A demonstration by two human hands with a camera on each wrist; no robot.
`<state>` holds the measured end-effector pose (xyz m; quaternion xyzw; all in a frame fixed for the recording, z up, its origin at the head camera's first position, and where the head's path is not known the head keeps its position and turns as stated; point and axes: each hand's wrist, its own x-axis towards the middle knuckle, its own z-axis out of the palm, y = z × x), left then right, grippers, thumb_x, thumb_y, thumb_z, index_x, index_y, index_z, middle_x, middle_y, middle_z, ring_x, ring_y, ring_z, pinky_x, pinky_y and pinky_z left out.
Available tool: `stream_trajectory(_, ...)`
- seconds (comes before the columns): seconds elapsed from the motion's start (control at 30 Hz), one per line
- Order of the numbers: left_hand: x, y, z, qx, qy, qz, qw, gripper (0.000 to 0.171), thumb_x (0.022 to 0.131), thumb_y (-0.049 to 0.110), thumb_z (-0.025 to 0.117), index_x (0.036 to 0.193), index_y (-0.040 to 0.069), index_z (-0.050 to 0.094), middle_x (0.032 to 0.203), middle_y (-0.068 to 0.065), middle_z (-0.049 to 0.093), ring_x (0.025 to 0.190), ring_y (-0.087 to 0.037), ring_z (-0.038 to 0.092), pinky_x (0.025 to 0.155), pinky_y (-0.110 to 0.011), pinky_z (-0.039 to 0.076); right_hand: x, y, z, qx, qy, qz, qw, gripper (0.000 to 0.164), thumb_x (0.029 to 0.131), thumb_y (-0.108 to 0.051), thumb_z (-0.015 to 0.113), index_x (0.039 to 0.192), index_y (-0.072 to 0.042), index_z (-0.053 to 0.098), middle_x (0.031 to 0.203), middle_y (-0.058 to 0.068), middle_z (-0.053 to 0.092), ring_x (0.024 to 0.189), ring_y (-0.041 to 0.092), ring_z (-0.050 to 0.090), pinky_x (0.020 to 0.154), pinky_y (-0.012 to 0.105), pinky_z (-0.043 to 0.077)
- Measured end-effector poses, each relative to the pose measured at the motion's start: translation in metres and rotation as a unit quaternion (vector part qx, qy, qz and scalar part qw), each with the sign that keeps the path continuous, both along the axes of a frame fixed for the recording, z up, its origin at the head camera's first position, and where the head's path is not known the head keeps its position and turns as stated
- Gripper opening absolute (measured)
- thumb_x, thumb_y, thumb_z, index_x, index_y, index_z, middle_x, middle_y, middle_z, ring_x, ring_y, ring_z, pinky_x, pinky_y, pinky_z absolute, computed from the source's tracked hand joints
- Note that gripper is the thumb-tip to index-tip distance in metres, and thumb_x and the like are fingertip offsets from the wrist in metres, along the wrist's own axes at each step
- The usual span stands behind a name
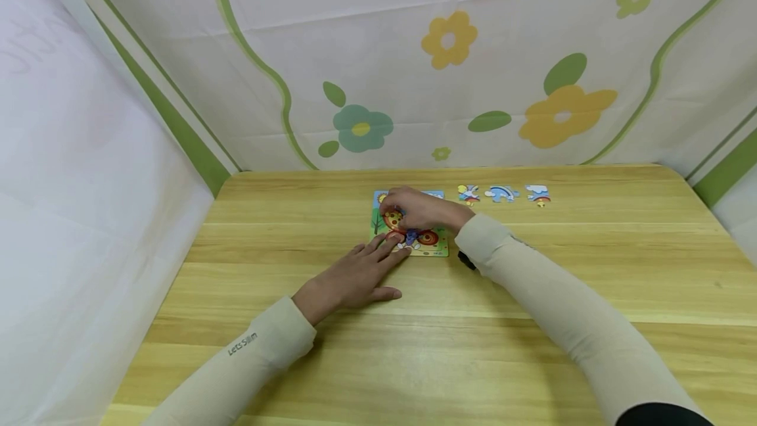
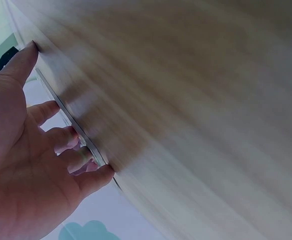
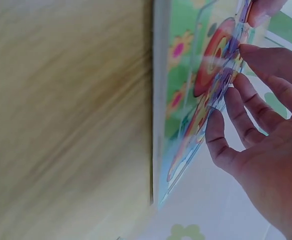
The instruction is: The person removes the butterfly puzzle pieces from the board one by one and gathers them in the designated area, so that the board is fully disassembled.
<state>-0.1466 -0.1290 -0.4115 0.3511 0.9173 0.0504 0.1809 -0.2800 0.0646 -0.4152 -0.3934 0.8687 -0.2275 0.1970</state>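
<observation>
A butterfly puzzle board [image 1: 437, 250] lies flat on the table, with a red, spotted butterfly and a purple body on a green and blue scene. My left hand [image 1: 357, 276] rests with fingers spread over the board's lower left part, the thumb on the table. In the left wrist view, the fingertips of the left hand [image 2: 40, 150] meet the board's edge. My right hand [image 1: 414, 208] reaches over the upper middle of the board. In the right wrist view, the bent fingers and thumb of the right hand [image 3: 266, 125] hold a purple-and-red puzzle piece [image 3: 220, 82] against the board; its outline is partly hidden.
Three loose puzzle pieces lie in a row at the table's back right: a left one [image 1: 469, 194], a rainbow one [image 1: 503, 194] and a cloud one [image 1: 538, 194]. A flowered white curtain [image 1: 378, 71] stands behind the wooden table [image 1: 591, 268].
</observation>
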Motion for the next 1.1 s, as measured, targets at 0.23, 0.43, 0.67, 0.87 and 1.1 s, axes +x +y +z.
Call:
stream_trajectory(0.23,-0.0002,0.0001,-0.0004,-0.002,0.002,0.0,1.0,0.08,0.106,0.057,0.05,0.17,0.019,0.02,0.177,-0.011,0.012,0.164,-0.037,0.012,0.127,-0.06,0.028,0.0009,-0.0012,0.004,0.011,-0.014,-0.003,1.0,0.043,0.095,0.005,0.066,0.135,-0.009,0.068,0.14,0.013,0.059,0.138,0.034,0.05,0.115,0.052,0.045)
stream_trajectory(0.43,-0.0007,-0.0001,-0.0013,0.0,0.002,0.0,1.0,0.08,0.106,0.057,0.05,0.17,0.019,0.02,0.177,-0.011,0.012,0.164,-0.037,0.012,0.126,-0.059,0.028,0.0012,-0.0018,0.0063,0.017,-0.016,-0.003,1.0,0.044,0.094,0.006,0.065,0.136,-0.008,0.066,0.139,0.014,0.058,0.132,0.033,0.053,0.111,0.05,0.047)
stream_trajectory(0.67,-0.0013,0.0,-0.0026,0.003,0.002,-0.001,1.0,0.079,0.106,0.057,0.051,0.169,0.019,0.021,0.177,-0.011,0.013,0.164,-0.037,0.013,0.126,-0.059,0.029,0.0017,-0.003,0.0071,0.014,-0.027,-0.007,1.0,0.047,0.094,0.008,0.065,0.136,-0.011,0.064,0.136,0.015,0.055,0.125,0.032,0.055,0.104,0.048,0.05)
stream_trajectory(0.87,-0.0011,-0.0002,-0.0025,0.003,0.003,0.0,1.0,0.08,0.106,0.057,0.051,0.169,0.019,0.021,0.177,-0.011,0.012,0.164,-0.037,0.013,0.126,-0.059,0.028,0.0018,-0.0041,0.0071,0.019,-0.022,-0.004,1.0,0.055,0.094,0.006,0.067,0.145,-0.012,0.061,0.139,0.015,0.055,0.126,0.03,0.056,0.107,0.047,0.05)
stream_trajectory(1.1,-0.0007,-0.0002,-0.0023,0.003,-0.001,0.003,1.0,0.08,0.106,0.057,0.051,0.17,0.019,0.02,0.177,-0.01,0.011,0.164,-0.036,0.012,0.127,-0.059,0.028,0.0013,-0.0061,0.0081,0.035,-0.009,-0.001,0.999,0.057,0.093,0.005,0.067,0.147,-0.012,0.06,0.144,0.014,0.054,0.132,0.031,0.054,0.107,0.046,0.049)
